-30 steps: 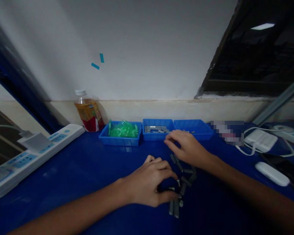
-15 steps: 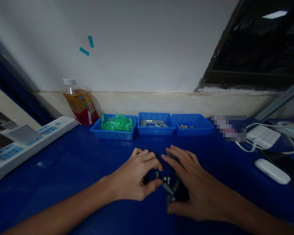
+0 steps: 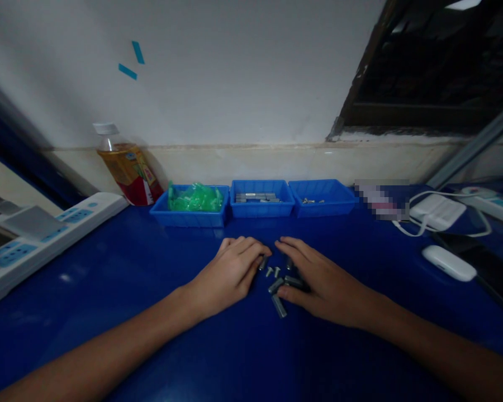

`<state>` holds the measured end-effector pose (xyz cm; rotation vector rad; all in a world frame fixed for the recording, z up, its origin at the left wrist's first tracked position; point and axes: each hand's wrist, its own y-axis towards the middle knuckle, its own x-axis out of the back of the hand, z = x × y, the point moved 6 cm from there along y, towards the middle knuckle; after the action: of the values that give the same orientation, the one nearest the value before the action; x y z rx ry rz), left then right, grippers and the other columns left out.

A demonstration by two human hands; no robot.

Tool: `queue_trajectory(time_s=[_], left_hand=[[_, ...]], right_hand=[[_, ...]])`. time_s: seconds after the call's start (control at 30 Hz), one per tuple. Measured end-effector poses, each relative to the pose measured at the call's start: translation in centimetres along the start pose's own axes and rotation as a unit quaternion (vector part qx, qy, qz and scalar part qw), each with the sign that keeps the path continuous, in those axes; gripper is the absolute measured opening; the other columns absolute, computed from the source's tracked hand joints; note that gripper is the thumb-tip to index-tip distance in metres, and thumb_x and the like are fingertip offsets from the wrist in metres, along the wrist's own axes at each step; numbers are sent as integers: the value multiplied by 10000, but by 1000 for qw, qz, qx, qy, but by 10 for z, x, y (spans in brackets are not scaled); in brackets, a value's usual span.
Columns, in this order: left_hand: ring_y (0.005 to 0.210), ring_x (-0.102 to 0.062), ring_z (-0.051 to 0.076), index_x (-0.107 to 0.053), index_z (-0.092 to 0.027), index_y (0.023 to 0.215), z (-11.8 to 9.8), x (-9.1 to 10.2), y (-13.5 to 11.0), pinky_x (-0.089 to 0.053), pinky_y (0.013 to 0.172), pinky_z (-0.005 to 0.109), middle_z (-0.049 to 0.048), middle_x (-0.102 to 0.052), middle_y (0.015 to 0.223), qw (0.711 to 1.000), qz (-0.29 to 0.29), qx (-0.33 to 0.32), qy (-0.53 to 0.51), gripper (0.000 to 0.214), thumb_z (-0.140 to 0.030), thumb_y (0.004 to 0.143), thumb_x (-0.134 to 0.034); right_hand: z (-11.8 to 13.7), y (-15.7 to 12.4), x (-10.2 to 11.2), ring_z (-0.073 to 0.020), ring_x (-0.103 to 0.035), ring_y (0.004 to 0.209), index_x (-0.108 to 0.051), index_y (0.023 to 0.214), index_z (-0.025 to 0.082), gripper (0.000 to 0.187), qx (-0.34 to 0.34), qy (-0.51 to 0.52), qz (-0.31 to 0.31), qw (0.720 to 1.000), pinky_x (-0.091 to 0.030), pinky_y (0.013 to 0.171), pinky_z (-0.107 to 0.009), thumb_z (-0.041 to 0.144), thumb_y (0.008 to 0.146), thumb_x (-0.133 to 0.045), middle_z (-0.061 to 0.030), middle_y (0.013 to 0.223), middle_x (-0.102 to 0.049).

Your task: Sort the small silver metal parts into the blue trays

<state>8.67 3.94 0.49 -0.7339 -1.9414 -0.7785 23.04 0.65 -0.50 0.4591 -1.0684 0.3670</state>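
My left hand [image 3: 230,272] lies palm down on the blue table [image 3: 109,290], fingers stretched toward a small pile of grey metal pieces [image 3: 278,283]. My right hand [image 3: 318,276] lies flat on the other side of the pile, its fingers and thumb around several of the pieces. Both hands cup the pile between them. Small screws [image 3: 272,271] lie between the fingertips. Neither hand lifts anything.
Three blue bins stand at the back: one with green bags [image 3: 190,202], one with grey bars [image 3: 260,198], one with few small parts [image 3: 321,196]. A drink bottle [image 3: 126,167] stands left. A white power strip [image 3: 46,237] lies far left. White chargers [image 3: 438,211] and cable lie right.
Both hands have flattened and drawn in around the metal pieces. A second ago the right hand was up near the bins and the left was curled over the pile. The view tilted down.
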Motion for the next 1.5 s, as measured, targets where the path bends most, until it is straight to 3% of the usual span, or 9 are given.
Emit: queue_trajectory(time_s=[0.17, 0.53, 0.7, 0.83, 1.07, 1.17, 1.27, 1.4, 1.5], left_hand=[[980, -501, 202, -526, -207, 1061, -3, 1, -2, -323, 863, 376, 51, -578, 1062, 1000, -3, -14, 8, 221, -157, 911, -372], [1044, -468, 229, -566, -213, 943, -8, 4, -4, -306, 869, 394, 51, -555, 1120, 999, -25, -27, 18, 116, -243, 832, -548], [971, -500, 204, -561, -197, 905, -5, 10, -3, -345, 847, 369, 47, -592, 1018, 997, -68, -9, -28, 113, -297, 873, -520], [903, -518, 173, -550, -182, 844, -7, 14, -3, -394, 815, 319, 38, -591, 921, 990, -87, -25, -110, 148, -318, 891, -513], [868, -513, 164, -560, -179, 849, -10, 9, -3, -384, 800, 312, 31, -592, 899, 991, -53, -48, -116, 170, -298, 926, -465], [882, -502, 180, -574, -197, 999, -8, 7, -4, -357, 800, 343, 43, -598, 938, 997, -50, -32, -43, 193, -244, 950, -394], [942, -492, 198, -570, -241, 1105, -11, 3, -5, -334, 805, 358, 52, -588, 1024, 998, -34, -52, 14, 235, -209, 936, -411], [992, -481, 212, -588, -259, 1067, -14, 0, -6, -313, 828, 370, 47, -577, 1066, 997, -11, -71, 33, 196, -225, 906, -482], [981, -480, 211, -583, -221, 980, -12, 1, -5, -313, 825, 366, 43, -583, 1037, 998, -15, -51, 28, 114, -245, 892, -515]], right_hand=[[14, 0, 2, -267, -420, 1265, -346, 1385, 188, 680, 30, 48, 22, 998, -406, 1022, -436, 458, 810, -590, -148, 1401, -389], [19, 0, 13, -238, -468, 1191, -408, 1312, 219, 548, 60, 85, -13, 994, -421, 984, -412, 367, 822, -602, -122, 1303, -462], [21, 0, 18, -227, -531, 1067, -491, 1227, 222, 426, 87, 48, -87, 991, -468, 881, -391, 314, 826, -604, -110, 1152, -556], [31, 0, 18, -200, -563, 895, -571, 1030, 197, 170, 121, -22, -164, 979, -466, 785, -367, 247, 871, -535, -81, 951, -620], [41, 0, 15, -167, -516, 741, -560, 840, 179, 127, 125, -56, -166, 977, -406, 680, -321, 237, 896, -462, -51, 798, -600], [24, 7, 29, -172, -514, 735, -557, 763, 180, 183, 100, -79, -185, 975, -395, 691, -326, 249, 897, -453, -53, 764, -591], [-13, 21, 58, -188, -524, 755, -559, 718, 186, 227, 20, -115, -263, 958, -398, 730, -335, 264, 898, -443, -60, 743, -589], [-62, 31, 85, -254, -534, 889, -624, 891, 152, 265, -104, -199, -312, 923, -402, 785, -385, 381, 873, -491, -118, 897, -616], [-68, 26, 82, -284, -524, 957, -617, 1003, 142, 325, -115, -218, -302, 921, -405, 809, -423, 413, 857, -512, -135, 975, -616]])
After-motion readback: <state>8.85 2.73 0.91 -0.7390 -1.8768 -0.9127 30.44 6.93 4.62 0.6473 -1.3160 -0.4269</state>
